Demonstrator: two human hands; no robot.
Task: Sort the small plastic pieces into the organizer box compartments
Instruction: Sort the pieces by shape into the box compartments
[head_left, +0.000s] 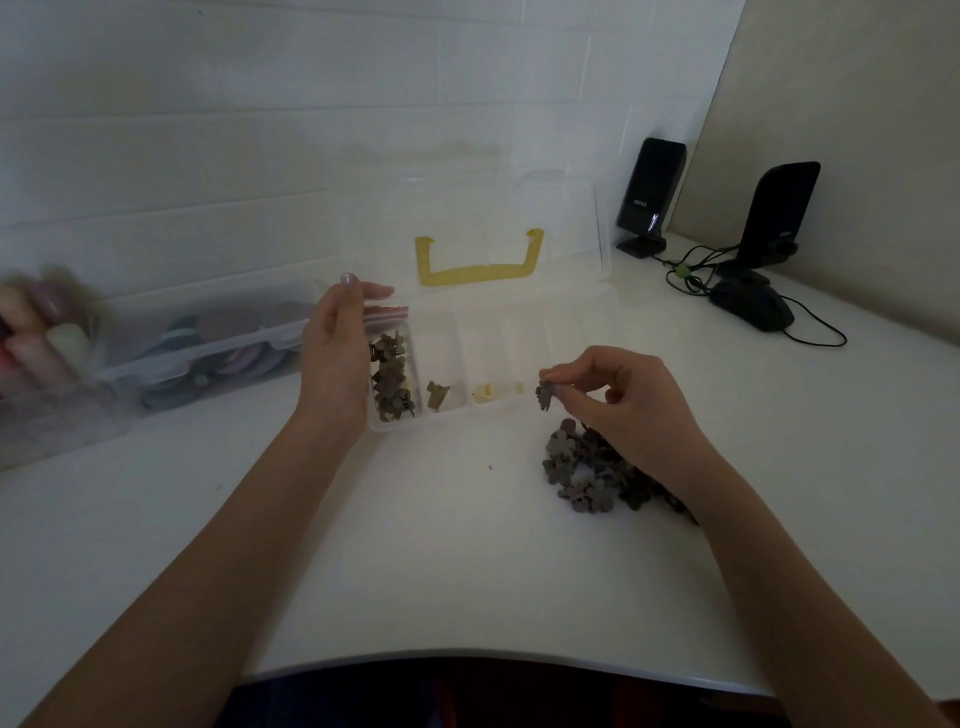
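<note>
White desk (441, 545) runs bare from its near edge up to the hands, with open room between the forearms. Toward the back edge sits the clear organizer box (457, 410), lid raised, yellow handle (480, 260) showing. Left hand (335, 353) stands straight-fingered, nothing in it, beside the box's left compartment of brown pieces (390, 376). Right hand (621, 400) hovers just off the box's right end, fingers (558, 375) pinching one purplish piece (544, 394). Beneath its wrist lies the unsorted pile (592, 467). Speakers and a mouse (750, 306) crowd the far right corner.
</note>
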